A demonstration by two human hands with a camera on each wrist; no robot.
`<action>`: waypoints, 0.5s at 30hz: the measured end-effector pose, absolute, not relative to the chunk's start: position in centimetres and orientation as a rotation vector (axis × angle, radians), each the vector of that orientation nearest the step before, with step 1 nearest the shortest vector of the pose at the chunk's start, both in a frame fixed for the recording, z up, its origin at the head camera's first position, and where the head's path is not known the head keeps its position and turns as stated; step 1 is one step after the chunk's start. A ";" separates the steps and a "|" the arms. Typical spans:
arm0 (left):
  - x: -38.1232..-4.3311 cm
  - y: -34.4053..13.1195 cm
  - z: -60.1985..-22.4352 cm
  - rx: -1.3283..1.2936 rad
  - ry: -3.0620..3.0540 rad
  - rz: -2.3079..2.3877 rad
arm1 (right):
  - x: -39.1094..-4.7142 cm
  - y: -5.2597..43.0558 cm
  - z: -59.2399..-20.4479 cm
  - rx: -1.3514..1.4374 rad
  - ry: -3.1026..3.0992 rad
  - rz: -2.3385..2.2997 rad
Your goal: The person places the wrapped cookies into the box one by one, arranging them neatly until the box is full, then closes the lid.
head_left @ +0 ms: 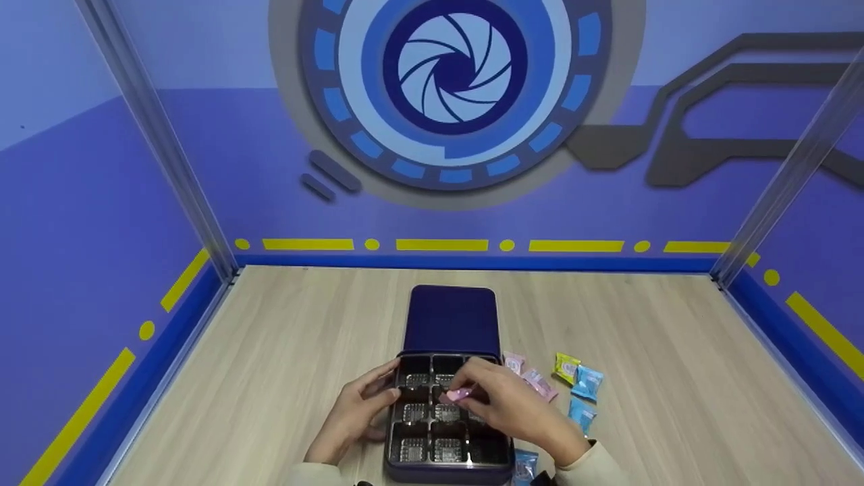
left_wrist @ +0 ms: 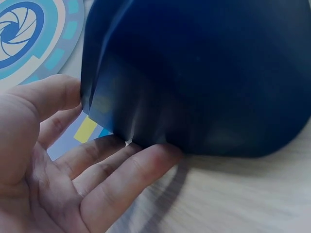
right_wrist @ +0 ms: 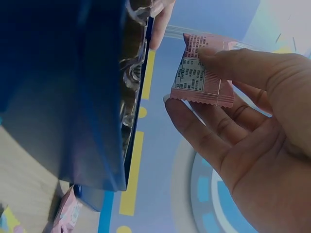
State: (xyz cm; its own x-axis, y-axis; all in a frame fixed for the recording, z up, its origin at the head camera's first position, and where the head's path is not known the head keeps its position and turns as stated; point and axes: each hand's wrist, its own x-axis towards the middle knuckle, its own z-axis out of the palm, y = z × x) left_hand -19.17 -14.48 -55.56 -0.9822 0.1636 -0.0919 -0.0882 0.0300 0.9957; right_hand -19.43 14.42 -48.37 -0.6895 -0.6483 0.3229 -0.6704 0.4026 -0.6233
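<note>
A dark blue tin stands on the table with its hinged-looking lid laid back. A clear plastic tray with several square compartments fills it. My left hand grips the tin's left side, thumb at the rim; in the left wrist view its fingers touch the tin's lower edge. Over the middle compartments, my right hand pinches a pink wrapped candy between thumb and fingers, printed label visible in the right wrist view. The hand hides some right-hand compartments; those in sight hold no candy.
Right of the tin lie pink candies, a yellow candy and blue candies. Another blue candy lies against the tin's near right corner. The lid extends toward the back wall.
</note>
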 end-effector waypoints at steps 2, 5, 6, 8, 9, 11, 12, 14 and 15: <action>-19.2 -14.5 -55.6 0.082 2.109 2.076 | -19.4 14.1 -48.2 1.236 -2.609 1.175; -19.2 -14.5 -55.5 0.094 2.107 2.084 | -19.3 13.8 -48.1 1.246 -2.610 1.159; -19.2 -14.5 -55.5 0.097 2.108 2.084 | -19.3 13.7 -48.0 1.246 -2.614 1.152; -19.1 -14.5 -55.5 0.097 2.106 2.086 | -19.2 13.5 -47.9 1.240 -2.630 1.139; -19.2 -14.5 -55.5 0.102 2.103 2.088 | -19.1 13.4 -47.9 1.243 -2.636 1.130; -19.1 -14.6 -55.5 0.114 2.108 2.084 | -19.1 13.2 -47.8 1.249 -2.654 1.116; -19.1 -14.6 -55.6 0.119 2.109 2.082 | -19.1 13.0 -47.8 1.261 -2.653 1.109; -19.2 -14.6 -55.7 0.141 2.116 2.077 | -19.0 12.8 -47.8 1.289 -2.631 1.087; -19.3 -14.7 -55.7 0.146 2.121 2.074 | -19.0 12.7 -47.8 1.308 -2.610 1.078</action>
State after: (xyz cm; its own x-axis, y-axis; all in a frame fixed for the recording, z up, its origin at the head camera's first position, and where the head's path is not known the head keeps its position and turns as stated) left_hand -19.30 -14.66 -55.71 -0.9804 0.1893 -0.0540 -0.0498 0.0271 0.9984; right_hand -19.05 12.66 -47.85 -0.6462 -0.6948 0.3157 -0.7150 0.4065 -0.5688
